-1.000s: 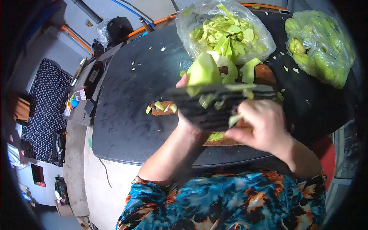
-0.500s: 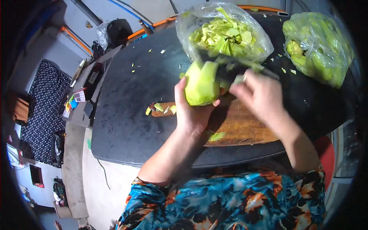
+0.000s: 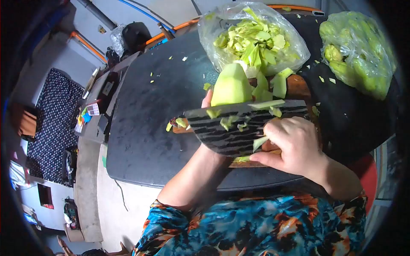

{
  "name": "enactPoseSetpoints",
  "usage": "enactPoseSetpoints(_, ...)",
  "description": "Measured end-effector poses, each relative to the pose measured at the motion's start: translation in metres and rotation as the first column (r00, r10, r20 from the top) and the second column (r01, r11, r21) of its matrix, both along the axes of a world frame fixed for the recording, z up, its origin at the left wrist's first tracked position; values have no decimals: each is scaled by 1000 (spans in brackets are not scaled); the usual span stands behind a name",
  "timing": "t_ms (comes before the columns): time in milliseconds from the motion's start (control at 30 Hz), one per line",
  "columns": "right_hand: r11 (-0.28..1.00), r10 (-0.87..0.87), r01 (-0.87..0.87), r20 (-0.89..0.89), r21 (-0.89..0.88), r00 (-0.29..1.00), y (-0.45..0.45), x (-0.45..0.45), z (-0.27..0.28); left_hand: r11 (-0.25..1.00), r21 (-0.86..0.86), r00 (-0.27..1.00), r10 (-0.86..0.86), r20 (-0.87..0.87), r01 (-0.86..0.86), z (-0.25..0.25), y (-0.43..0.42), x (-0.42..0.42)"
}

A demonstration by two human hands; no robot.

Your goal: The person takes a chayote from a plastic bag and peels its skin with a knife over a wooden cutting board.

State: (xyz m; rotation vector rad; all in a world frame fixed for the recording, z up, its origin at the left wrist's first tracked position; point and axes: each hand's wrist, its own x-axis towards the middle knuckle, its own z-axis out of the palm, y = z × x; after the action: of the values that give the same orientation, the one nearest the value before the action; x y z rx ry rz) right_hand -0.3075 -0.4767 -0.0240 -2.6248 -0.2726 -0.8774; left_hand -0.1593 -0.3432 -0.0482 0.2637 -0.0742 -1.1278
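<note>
A partly peeled, pale green chayote (image 3: 230, 85) stands upright in my left hand (image 3: 207, 99). Fingers of that hand show at the fruit's left side; the blade covers the rest. My right hand (image 3: 294, 145) is closed around the handle of a broad cleaver (image 3: 222, 132), its dark, streaked blade lying across in front of the chayote. Bits of peel (image 3: 228, 123) cling to the blade, and a strip hangs by my right thumb. Beneath is a wooden cutting board (image 3: 299, 87), largely hidden, with cut peel (image 3: 279, 85) on it.
Behind the chayote, an open clear plastic bag (image 3: 299, 47) holds many peelings. Another plastic bag (image 3: 356, 55) with whole green chayotes lies at the far right. Peel scraps are scattered over the dark table (image 3: 145, 123). A red seat (image 3: 367, 179) shows at the lower right.
The cleaver has come down and toward me, from beyond the chayote to in front of it, with its blade now broadside. My right hand has moved lower. The chayote has tipped more upright.
</note>
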Motion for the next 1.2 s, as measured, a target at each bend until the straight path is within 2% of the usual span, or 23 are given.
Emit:
enactPoseSetpoints(100,1000,-4,5,25,-20,1000,2,0,0,999,-38,1000,-9,13,10,6,0,-5)
enactPoseSetpoints(167,998,-57,57,25,-25,998,-1,2,0,998,-61,995,6,102,1,-1,2,-1)
enactPoseSetpoints(200,996,-91,91,28,-23,995,-6,3,0,989,66,987,127,96,-134,-2,0,-3)
enactPoseSetpoints(233,992,-124,125,32,-22,992,-12,6,0,951,136,941,240,238,-277,1,-6,-10)
enactPoseSetpoints(300,960,-251,257,-63,110,966,-29,16,0,905,298,924,201,326,-303,7,-3,-10)
enactPoseSetpoints(333,936,-299,306,-68,174,952,-44,22,-2,941,242,927,144,346,-236,5,-2,-9)
enactPoseSetpoints(367,905,-347,354,-72,236,935,-54,27,-4,940,240,923,149,355,-244,6,-2,-11)
enactPoseSetpoints(467,914,-259,253,-24,318,966,-43,10,6,925,244,905,185,383,-292,9,-3,-11)
enactPoseSetpoints(500,938,-220,238,-98,252,970,-32,1,16,931,209,910,212,356,-298,7,-4,-12)
enactPoseSetpoints(567,979,-77,83,-41,186,996,-14,-3,21,941,140,917,256,306,-309,3,-7,-13)
enactPoseSetpoints(633,996,-44,42,17,78,999,-6,-2,16,906,311,932,190,309,-287,7,-3,-14)
enactPoseSetpoints(700,997,-39,39,2,72,999,-4,0,10,995,61,970,59,234,-76,3,0,-7)
enactPoseSetpoints(800,997,-63,61,34,51,997,-11,6,5,890,285,892,233,388,-356,10,-8,-17)
enactPoseSetpoints(833,995,-90,88,63,45,994,-13,10,4,919,158,863,264,431,-360,4,-7,-14)
enactPoseSetpoints(900,993,-117,115,81,27,990,-17,19,-1,907,220,892,263,366,-358,2,-9,-7)
enactPoseSetpoints(1000,988,-157,157,94,7,983,-15,30,-7,924,224,918,227,326,-308,15,-9,-16)
enactPoseSetpoints(1100,952,-305,304,-63,-19,950,-21,40,-9,869,294,869,255,423,-398,0,-7,2)
enactPoseSetpoints(1133,917,-382,390,-100,88,919,-35,50,-7,848,304,842,260,474,-433,5,-5,-5)
enactPoseSetpoints(1200,793,-555,593,-240,137,797,-74,63,-11,872,268,839,245,487,-410,9,-3,-11)
